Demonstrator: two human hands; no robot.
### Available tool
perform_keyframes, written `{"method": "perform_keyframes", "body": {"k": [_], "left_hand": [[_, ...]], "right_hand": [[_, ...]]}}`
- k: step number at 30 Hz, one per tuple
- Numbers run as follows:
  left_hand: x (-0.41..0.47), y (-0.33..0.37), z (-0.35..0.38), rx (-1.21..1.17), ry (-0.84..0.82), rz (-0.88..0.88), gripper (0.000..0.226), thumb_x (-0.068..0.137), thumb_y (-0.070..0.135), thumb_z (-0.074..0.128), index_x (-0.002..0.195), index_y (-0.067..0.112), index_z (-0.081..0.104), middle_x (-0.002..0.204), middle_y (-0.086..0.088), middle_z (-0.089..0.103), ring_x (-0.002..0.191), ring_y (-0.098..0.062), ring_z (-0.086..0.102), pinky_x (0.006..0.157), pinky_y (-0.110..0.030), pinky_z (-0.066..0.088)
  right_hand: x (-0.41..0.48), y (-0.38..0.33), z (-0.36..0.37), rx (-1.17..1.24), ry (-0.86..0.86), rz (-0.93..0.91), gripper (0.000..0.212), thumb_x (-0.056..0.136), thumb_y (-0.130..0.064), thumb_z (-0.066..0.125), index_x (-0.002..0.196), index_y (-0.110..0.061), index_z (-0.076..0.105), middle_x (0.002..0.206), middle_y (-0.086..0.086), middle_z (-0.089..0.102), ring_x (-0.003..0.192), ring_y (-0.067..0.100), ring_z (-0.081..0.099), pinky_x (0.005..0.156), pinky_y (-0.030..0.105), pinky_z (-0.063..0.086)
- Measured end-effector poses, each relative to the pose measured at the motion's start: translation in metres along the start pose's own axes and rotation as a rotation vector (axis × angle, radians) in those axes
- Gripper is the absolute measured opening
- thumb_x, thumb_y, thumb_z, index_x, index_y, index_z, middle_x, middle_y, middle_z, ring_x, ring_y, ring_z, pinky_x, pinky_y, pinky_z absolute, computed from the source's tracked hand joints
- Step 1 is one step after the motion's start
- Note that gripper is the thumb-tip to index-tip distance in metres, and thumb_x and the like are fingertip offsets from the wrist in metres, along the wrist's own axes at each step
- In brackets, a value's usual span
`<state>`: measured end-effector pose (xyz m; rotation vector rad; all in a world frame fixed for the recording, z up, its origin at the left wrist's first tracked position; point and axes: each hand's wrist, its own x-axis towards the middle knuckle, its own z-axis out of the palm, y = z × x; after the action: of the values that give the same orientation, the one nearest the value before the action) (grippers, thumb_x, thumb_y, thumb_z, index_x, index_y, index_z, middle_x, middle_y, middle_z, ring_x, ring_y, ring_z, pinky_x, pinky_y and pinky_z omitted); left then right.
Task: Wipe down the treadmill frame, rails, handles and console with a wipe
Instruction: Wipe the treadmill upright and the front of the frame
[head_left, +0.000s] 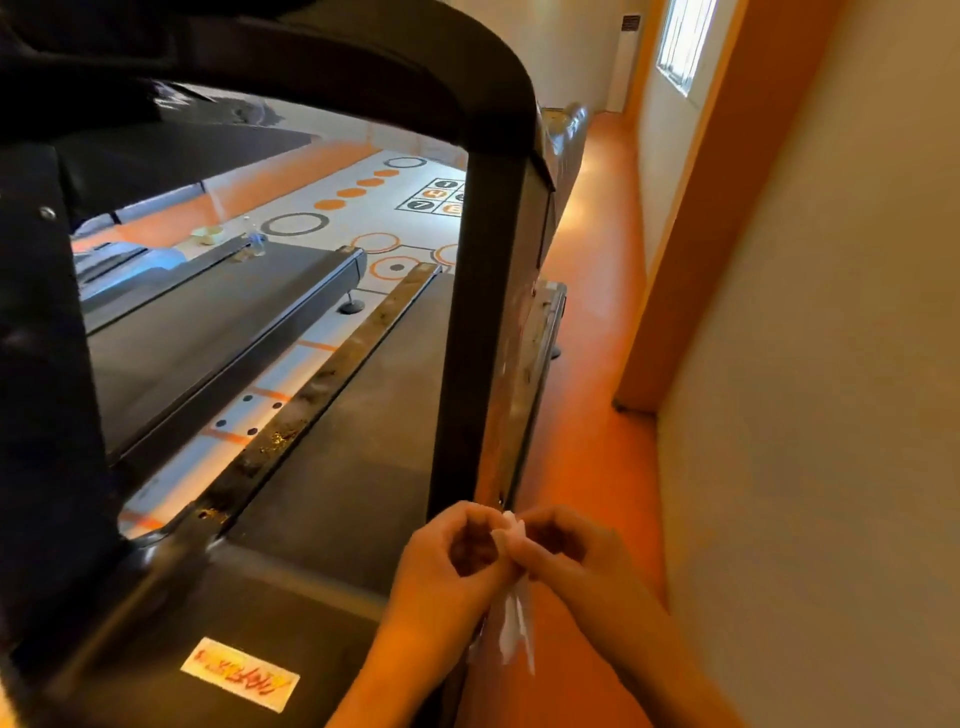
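I look down along a black treadmill from its front end. Its curved black upright (475, 291) rises just ahead of my hands, and the dusty left side rail (322, 374) runs beside the dark belt (363, 415). My left hand (447, 556) and my right hand (561, 545) meet low in the view, beside the upright's base. Both pinch a small white wipe (508, 530) between the fingertips. A clear wrapper (511, 623) hangs down below the hands. The console is a dark blur at the top left.
A second treadmill (208, 322) stands to the left. Orange floor (587, 364) runs along the right side, bounded by a beige wall (810, 415) and an orange door frame (691, 260). A yellow sticker (239, 673) sits on the front cover.
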<state>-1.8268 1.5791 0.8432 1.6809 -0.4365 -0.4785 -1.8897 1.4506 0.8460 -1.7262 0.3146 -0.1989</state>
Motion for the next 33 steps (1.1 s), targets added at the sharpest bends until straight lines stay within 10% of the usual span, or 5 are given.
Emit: {"method": "perform_keyframes", "body": {"k": [12,22,26,33], "left_hand": [[0.02,0.004,0.028,0.101,0.157,0.132,0.021,0.076,0.016,0.078,0.088,0.02,0.061,0.082,0.007,0.066,0.081,-0.005,0.065,0.07,-0.016,0.053],[0.027,0.01,0.039,0.002,0.13,0.172,0.017,0.082,0.013,0.072,0.095,0.019,0.062,0.09,0.004,0.069,0.088,-0.007,0.067,0.072,-0.018,0.054],[0.028,0.015,0.033,-0.048,0.175,0.193,0.008,0.086,0.009,0.066,0.092,0.015,0.065,0.088,0.005,0.069,0.087,-0.006,0.067,0.071,-0.014,0.052],[0.032,0.022,0.028,-0.047,0.195,0.217,0.021,0.091,0.002,0.056,0.091,0.02,0.068,0.089,0.013,0.07,0.088,-0.001,0.067,0.07,-0.012,0.051]], "right_hand": [[0.006,0.012,-0.038,0.043,0.14,0.013,0.02,0.097,-0.026,0.049,0.09,-0.016,0.065,0.091,0.002,0.067,0.088,0.018,0.067,0.081,0.042,0.058],[0.015,0.011,-0.045,0.144,0.205,0.015,0.009,0.094,-0.026,0.053,0.1,-0.019,0.055,0.088,-0.001,0.061,0.072,0.001,0.063,0.056,0.015,0.05],[0.016,0.012,-0.044,0.124,0.102,-0.016,0.053,0.07,-0.033,0.071,0.116,-0.026,0.046,0.102,-0.009,0.062,0.084,-0.002,0.065,0.061,0.016,0.053],[0.028,0.018,-0.05,0.137,0.304,-0.091,0.008,0.092,-0.019,0.059,0.099,-0.016,0.058,0.089,-0.003,0.067,0.081,0.01,0.067,0.065,0.025,0.055]]}}
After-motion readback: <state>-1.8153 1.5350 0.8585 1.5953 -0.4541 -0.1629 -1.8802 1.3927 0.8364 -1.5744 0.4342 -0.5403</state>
